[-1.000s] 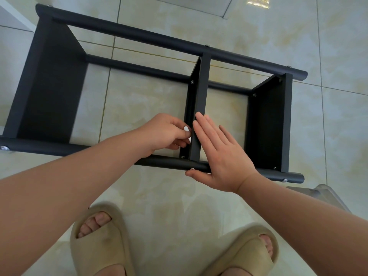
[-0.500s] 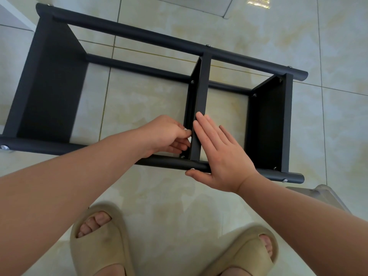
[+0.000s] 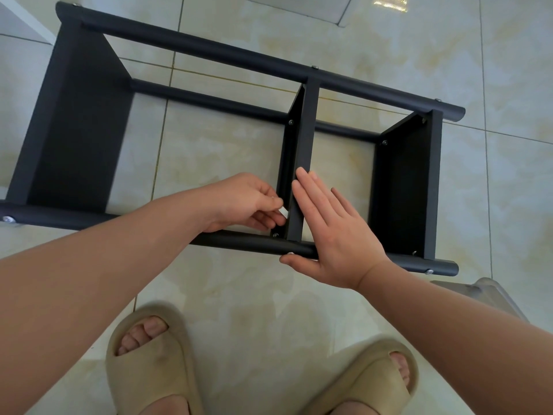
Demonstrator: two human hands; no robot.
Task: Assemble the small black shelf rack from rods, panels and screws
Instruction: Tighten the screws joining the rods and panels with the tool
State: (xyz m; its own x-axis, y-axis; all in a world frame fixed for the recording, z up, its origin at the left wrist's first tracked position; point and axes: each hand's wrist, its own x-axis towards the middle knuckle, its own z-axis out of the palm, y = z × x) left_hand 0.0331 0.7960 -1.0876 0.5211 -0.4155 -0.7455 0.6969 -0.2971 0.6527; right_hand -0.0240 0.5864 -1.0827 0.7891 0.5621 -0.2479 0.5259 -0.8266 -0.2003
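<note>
Shelf rack (image 3: 77,130), on its side on the floor at 12 o'clock, looks nearly built: the flat, open right hand (image 3: 335,232) braces the middle panel (image 3: 305,139) while the left hand (image 3: 242,202) pinches a small white piece (image 3: 282,211) at its 9 o'clock, and the next move probably calls for seating it by the near screw (image 3: 275,235).

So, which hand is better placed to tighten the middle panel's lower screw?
Probably the left hand: it pinches a white piece beside the screw; the right hand lies flat against the panel.
</note>
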